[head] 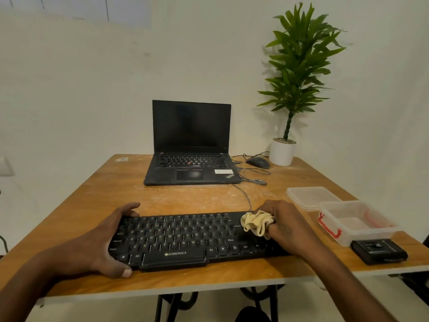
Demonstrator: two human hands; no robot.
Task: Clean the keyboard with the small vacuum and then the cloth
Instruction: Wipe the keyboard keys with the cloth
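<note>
A black Zebronics keyboard (185, 238) lies near the front edge of the wooden table (97, 189). My left hand (104, 242) grips the keyboard's left end, thumb at the front edge and fingers over the back. My right hand (282, 225) holds a crumpled pale yellow cloth (256, 223) and presses it on the keys at the keyboard's right end. A small black device (378, 251), possibly the small vacuum, lies flat at the table's right front corner.
An open black laptop (191, 145) stands at the back centre, with a wired mouse (258, 162) and a potted plant (282, 151) to its right. A clear plastic box (355, 223) and its lid (311, 196) sit right of the keyboard. A cable (246, 196) runs toward the keyboard.
</note>
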